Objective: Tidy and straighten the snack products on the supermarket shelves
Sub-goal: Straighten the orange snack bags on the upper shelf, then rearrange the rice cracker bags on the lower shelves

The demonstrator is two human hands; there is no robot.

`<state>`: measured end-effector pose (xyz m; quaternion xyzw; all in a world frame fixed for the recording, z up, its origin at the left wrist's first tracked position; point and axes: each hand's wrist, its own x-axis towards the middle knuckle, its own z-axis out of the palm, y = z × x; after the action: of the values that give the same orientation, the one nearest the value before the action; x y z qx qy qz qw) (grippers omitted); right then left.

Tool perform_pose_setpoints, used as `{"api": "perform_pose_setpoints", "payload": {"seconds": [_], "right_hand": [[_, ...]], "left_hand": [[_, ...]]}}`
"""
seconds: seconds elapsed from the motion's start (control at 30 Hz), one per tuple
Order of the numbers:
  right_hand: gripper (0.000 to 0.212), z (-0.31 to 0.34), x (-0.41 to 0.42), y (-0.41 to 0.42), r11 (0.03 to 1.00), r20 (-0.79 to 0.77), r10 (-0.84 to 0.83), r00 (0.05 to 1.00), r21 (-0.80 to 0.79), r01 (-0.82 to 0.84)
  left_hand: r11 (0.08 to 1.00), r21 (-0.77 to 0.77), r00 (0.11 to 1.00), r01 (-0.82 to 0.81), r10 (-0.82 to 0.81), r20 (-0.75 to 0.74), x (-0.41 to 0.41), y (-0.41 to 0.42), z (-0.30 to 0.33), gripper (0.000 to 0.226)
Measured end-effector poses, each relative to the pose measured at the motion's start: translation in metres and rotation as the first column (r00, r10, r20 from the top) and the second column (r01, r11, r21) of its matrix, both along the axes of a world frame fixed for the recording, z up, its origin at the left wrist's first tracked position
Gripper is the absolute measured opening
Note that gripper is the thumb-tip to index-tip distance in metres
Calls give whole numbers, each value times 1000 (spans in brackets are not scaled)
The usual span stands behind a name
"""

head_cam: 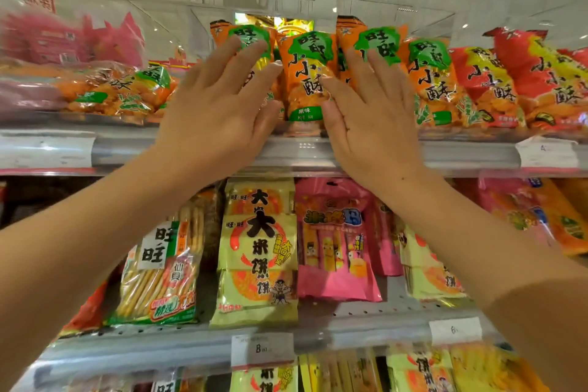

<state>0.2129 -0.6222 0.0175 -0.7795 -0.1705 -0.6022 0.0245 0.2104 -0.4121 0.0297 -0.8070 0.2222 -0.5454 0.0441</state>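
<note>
Several orange snack bags with green tops stand in a row on the top shelf (318,153). My left hand (219,111) lies flat with straight fingers against the bag at the left of the row (251,33). My right hand (369,108) presses flat, fingers spread, on another orange bag (378,41). Between my hands an upright orange bag (305,79) shows its whole front. One more orange bag (429,73) stands to the right of my right hand.
Red snack bags (515,79) continue the row to the right. Orange bags lie toppled at the left (121,89). The shelf below holds a yellow rice-cracker pack (257,251), a pink pack (334,239) and a cracker-stick pack (159,270). Price tags (262,348) hang on the shelf edges.
</note>
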Motion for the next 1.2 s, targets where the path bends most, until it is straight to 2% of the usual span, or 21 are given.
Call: {"api": "perform_pose_setpoints", "payload": {"seconds": [0.07, 0.13, 0.27, 0.43, 0.53, 0.6, 0.7, 0.8, 0.87, 1.0, 1.2], "right_hand": [[44, -20, -3, -6, 1000, 55, 24, 998, -11, -24], [47, -50, -9, -16, 999, 35, 21, 999, -42, -20], [54, -103, -26, -38, 999, -146, 23, 989, -36, -29], [55, -128, -52, -56, 999, -374, 44, 926, 35, -33], [58, -150, -70, -77, 991, -572, 9, 820, 112, 68], [59, -169, -83, -95, 971, -653, 33, 756, 202, 132], [61, -202, -101, -124, 966, -692, -30, 722, 167, 199], [61, -230, -108, -150, 963, -727, -43, 685, 153, 223], [59, -246, -104, -165, 966, -740, -46, 671, 140, 219], [62, -271, -84, -185, 977, -774, -126, 621, 11, 212], [59, -288, -63, -203, 988, -747, -88, 659, 19, 153]], "left_hand": [[1000, -8, 998, 10, -10, 65, -3, -3, -21, 50], [1000, 13, 990, 5, -7, 141, -6, -7, -45, 48], [1000, -15, 983, 18, -15, 183, -9, -15, -84, 50], [988, -134, 984, 76, -53, 172, -9, -26, -107, 57], [976, -175, 989, 127, -111, 94, -16, -39, -130, 61], [973, -127, 978, 193, -202, -60, -28, -55, -161, 60], [963, 14, 914, 269, -251, -319, -49, -82, -216, 63], [927, 118, 861, 355, -275, -427, -59, -108, -262, 62], [921, 120, 838, 370, -275, -472, -59, -123, -283, 63], [958, 93, 842, 270, -187, -507, -53, -139, -309, 57], [995, 48, 873, 82, -48, -485, -55, -158, -317, 62]]}}
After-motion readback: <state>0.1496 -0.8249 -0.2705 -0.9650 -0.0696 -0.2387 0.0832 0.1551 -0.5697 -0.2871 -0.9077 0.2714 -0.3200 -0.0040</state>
